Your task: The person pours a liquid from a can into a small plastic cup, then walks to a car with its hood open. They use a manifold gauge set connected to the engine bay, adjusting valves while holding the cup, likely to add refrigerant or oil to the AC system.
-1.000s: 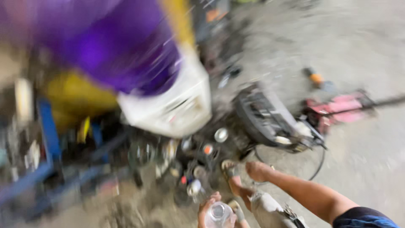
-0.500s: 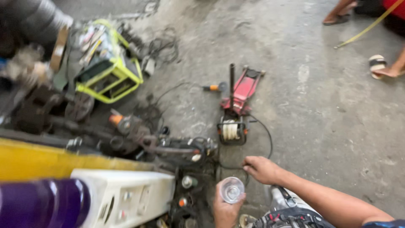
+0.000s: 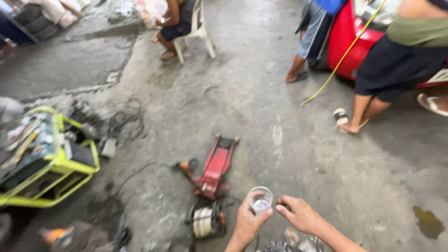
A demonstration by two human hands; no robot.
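My left hand (image 3: 247,223) grips a small clear plastic cup (image 3: 260,199) near the bottom of the head view; something pale lies in the cup's bottom. My right hand (image 3: 298,213) hovers just to the right of the cup, fingers pinched together near its rim. Whether something tiny sits between those fingertips cannot be made out. Both forearms rise from the lower edge of the frame, above a grey concrete floor.
A red floor jack (image 3: 215,168) lies on the concrete ahead of my hands, a wire spool (image 3: 203,222) beside it. A yellow-green framed machine (image 3: 46,158) stands at left. One person sits on a white chair (image 3: 196,32); others stand by a red vehicle (image 3: 343,44) with a yellow hose (image 3: 343,53).
The view has swung up and away from the purple and white machine toward the open floor and the people. My hands still hold the cup in front of me.
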